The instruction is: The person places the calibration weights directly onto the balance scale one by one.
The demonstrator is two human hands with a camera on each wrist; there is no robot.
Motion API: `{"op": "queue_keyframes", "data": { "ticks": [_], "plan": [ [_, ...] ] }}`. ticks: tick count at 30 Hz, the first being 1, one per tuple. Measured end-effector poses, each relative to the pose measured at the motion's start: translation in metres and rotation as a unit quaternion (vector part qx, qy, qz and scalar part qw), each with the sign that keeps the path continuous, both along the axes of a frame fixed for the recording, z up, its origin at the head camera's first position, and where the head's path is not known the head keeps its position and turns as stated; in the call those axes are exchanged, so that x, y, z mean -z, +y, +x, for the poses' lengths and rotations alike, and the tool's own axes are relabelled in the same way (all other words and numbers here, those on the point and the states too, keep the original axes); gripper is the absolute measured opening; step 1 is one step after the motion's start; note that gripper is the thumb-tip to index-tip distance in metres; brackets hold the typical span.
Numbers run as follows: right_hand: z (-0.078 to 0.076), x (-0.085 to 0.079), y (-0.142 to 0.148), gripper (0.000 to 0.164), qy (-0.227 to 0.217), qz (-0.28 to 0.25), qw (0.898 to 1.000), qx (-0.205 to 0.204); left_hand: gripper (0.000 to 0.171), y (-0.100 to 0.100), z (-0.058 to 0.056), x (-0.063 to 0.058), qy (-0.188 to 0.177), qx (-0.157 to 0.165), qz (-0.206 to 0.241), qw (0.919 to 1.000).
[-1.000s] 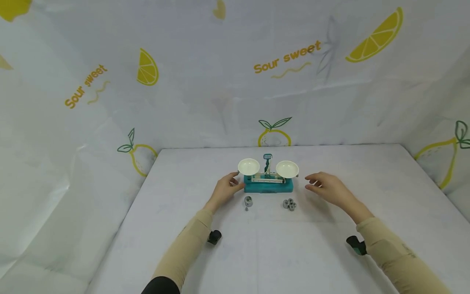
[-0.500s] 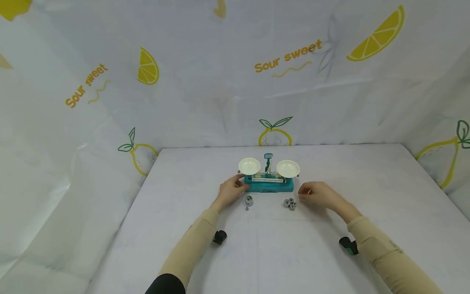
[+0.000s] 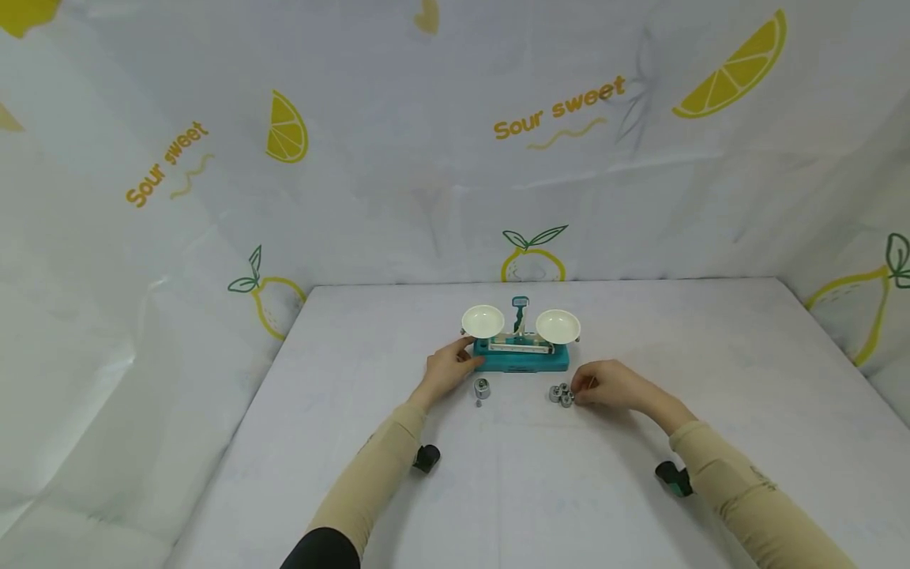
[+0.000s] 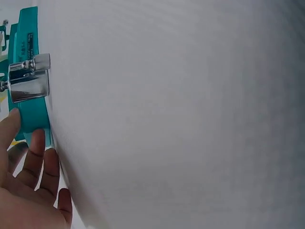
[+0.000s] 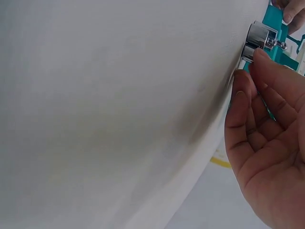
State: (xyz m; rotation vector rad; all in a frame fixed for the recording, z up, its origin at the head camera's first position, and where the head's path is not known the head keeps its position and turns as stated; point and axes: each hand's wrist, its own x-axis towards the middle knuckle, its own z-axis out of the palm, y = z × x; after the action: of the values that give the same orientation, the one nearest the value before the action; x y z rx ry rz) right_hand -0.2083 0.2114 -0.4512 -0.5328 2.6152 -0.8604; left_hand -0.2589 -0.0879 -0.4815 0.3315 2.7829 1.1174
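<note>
Metal weights, a small chrome cluster, sit right at the fingertips of the R hand, on its left side, low on the surface. R hand: fingers bent, narrow gap btwn thumb & index; can't tell if a weight is actually pinched, b/c the wrist view has the digits overlapping the metal.

Handling (a guess from looks): dense for size, rigid, hard to damage, but polished, so prob. slippery, esp. w/ dry fingertips. Knobs on top look like the best hold: thumb + index on either side of the neck, straight up. The body would do too, but neighbours touch or nearly touch, so going in low risks knocking one over.

L hand lightly holds the near end of the teal balance scale: thumb at front, index toward the back. Base looks stiff & fairly stable, prob. plastic, OK to grip at the ends. Pans, e.g. the one above L hand and the one up-left of R hand, look light & likely tippy, so best not to grab there.

Just right of & nearer than L hand's fingertips: a larger cylindrical weight, easy grip by knob or sides, plus a tiny weight, fiddly, fingertip pinch only.
</note>
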Motion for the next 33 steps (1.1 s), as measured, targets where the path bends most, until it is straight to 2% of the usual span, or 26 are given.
{"op": "queue_keyframes", "data": {
  "ticks": [8,22,25,33],
  "plan": [
    [-0.001,0.002,-0.003,0.008,0.003,0.005,1.0,-0.002,0.051,0.001,-0.002,-0.002,-0.038,-0.001,-0.002,0.9993],
    [0.001,0.001,-0.005,0.008,0.018,0.013,1.0,0.0,0.053,0.0,-0.003,-0.003,-0.071,-0.007,0.007,0.9974],
    [0.002,-0.001,-0.003,0.009,0.02,0.014,1.0,0.01,0.053,0.0,-0.003,-0.003,-0.074,-0.005,0.009,0.9972],
    [0.004,-0.014,0.002,0.009,0.06,0.005,0.998,0.018,0.053,0.0,-0.002,-0.005,-0.078,-0.011,0.009,0.9968]
  ]
}}
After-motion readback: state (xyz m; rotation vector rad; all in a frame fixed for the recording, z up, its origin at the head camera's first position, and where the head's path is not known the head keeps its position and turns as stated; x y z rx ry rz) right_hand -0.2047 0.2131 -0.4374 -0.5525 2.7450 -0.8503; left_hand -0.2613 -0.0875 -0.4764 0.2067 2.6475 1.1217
